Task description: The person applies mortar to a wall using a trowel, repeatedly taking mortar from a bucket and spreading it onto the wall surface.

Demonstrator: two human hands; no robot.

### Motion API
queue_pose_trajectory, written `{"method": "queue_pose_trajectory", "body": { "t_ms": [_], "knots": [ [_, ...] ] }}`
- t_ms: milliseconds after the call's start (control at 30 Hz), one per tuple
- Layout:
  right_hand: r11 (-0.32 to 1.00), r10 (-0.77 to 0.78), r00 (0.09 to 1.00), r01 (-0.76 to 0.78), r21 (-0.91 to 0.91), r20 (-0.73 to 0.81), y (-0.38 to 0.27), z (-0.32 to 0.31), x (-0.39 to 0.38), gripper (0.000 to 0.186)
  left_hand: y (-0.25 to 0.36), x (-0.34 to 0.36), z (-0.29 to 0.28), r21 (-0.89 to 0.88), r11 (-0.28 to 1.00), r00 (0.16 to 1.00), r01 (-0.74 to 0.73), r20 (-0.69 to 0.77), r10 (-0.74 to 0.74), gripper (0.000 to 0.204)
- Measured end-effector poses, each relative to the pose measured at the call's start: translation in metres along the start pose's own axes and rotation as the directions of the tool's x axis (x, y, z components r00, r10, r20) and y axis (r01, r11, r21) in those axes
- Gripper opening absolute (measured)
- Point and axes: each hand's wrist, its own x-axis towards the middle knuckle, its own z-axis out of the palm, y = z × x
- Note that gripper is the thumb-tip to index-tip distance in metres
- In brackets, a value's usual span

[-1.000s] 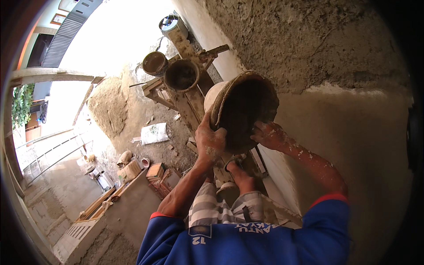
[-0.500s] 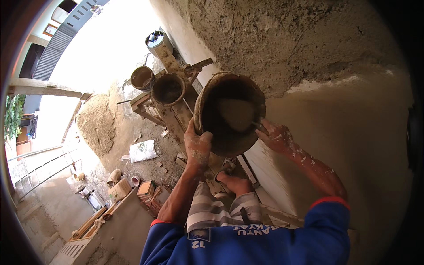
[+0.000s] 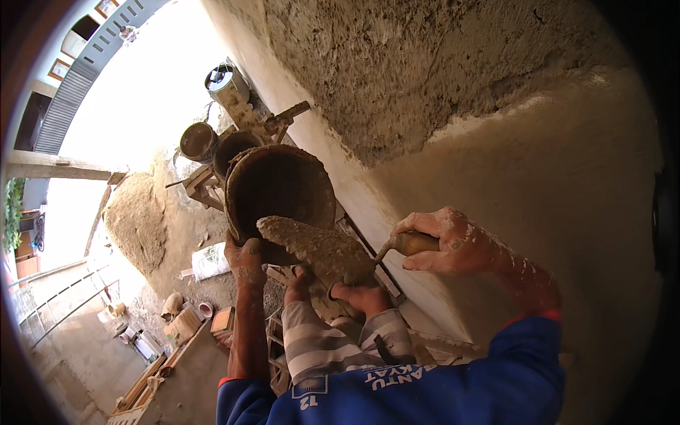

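My left hand (image 3: 246, 263) grips the near left rim of a mortar-crusted bucket (image 3: 312, 170), tilted so that its dark inside faces me. My right hand (image 3: 457, 242) is closed around the wooden handle of a trowel (image 3: 418, 244). A thick, wet grey load of mortar (image 3: 319, 249) covers the trowel's blade. The blade lies level in front of the bucket's near edge, above my legs, with its tip toward the bucket. How much mortar is left in the bucket is too dark to tell.
A wall (image 3: 510, 170), rough at the top and smoother below, rises on the right. Beyond the bucket, a wooden scaffold plank (image 3: 244, 113) carries more buckets (image 3: 198, 142). Lower down are a sand pile (image 3: 134, 219), a white sack (image 3: 210, 262) and a low wall (image 3: 184, 375).
The trowel has come out of the bucket loaded with mortar and moved toward me. My left hand has shifted the bucket left, and my right hand has drawn slightly right.
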Motion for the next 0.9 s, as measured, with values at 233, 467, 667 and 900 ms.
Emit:
{"method": "queue_pose_trajectory", "body": {
  "t_ms": [233, 467, 667, 900],
  "knots": [
    [0.761, 0.312, 0.478, -0.643, -0.085, -0.821, 0.018, -0.112, -0.083, 0.047, 0.0, -0.008, 0.0, 0.042, 0.999, 1.0, 0.005, -0.016, -0.004, 0.043],
    [0.865, 0.276, 0.887, -0.397, -0.306, -0.37, -0.018, -0.042, -0.075, 0.04, 0.004, -0.029, 0.039, 0.141, 0.984, 0.991, -0.105, 0.097, 0.091, 0.049],
    [0.224, 0.186, 0.952, -0.282, -0.933, -0.243, 0.0, 0.009, -0.008, 0.038, 0.058, -0.06, 0.097, 0.299, 0.936, 0.956, -0.184, 0.275, 0.1, 0.055],
    [0.643, 0.285, 0.954, -0.262, -0.72, -0.093, 0.052, 0.041, 0.011, 0.038, 0.116, -0.076, 0.109, 0.522, 0.805, 0.932, -0.283, 0.348, 0.102, 0.061]
  ]
}}
